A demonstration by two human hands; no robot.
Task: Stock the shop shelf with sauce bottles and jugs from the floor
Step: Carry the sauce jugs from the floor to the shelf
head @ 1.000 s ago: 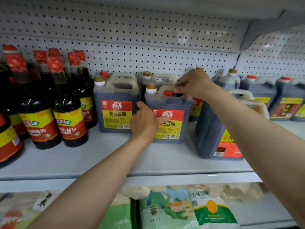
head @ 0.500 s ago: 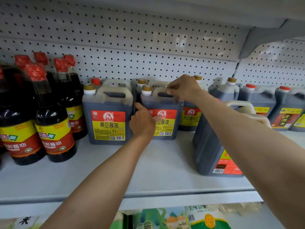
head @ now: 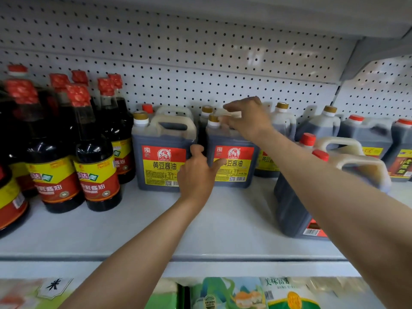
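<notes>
Head view: a soy sauce jug (head: pixel 231 161) with a red-and-yellow label stands upright on the white shelf (head: pixel 223 224), toward the back near the pegboard wall (head: pixel 178 63). The person's left hand (head: pixel 197 175) rests against the jug's front left edge, thumb up toward the gap beside it and one finger stretched across the label, fingers spread and gripping nothing. The right hand (head: pixel 246 118) hovers over the jug's handle and gold cap, fingers loosely curled and slightly apart; motion blur hides whether they touch the handle.

Just left of the jug stands a matching jug (head: pixel 162 161) with the same label, a narrow gap between the two. Behind the jug, more gold-capped jugs (head: pixel 283 121) line the back wall. Right of the jug, nearer the shelf's front edge, a large dark jug (head: pixel 294 204) with a red cap and pale handle sits partly hidden by the right forearm. Farther right, other dark jugs (head: pixel 367 137) with red caps fill the back row. Well left of the jug, tall dark bottles (head: pixel 95 166) with red foil tops stand in a cluster. Below the shelf, bagged goods (head: pixel 245 295) show on a lower level.
</notes>
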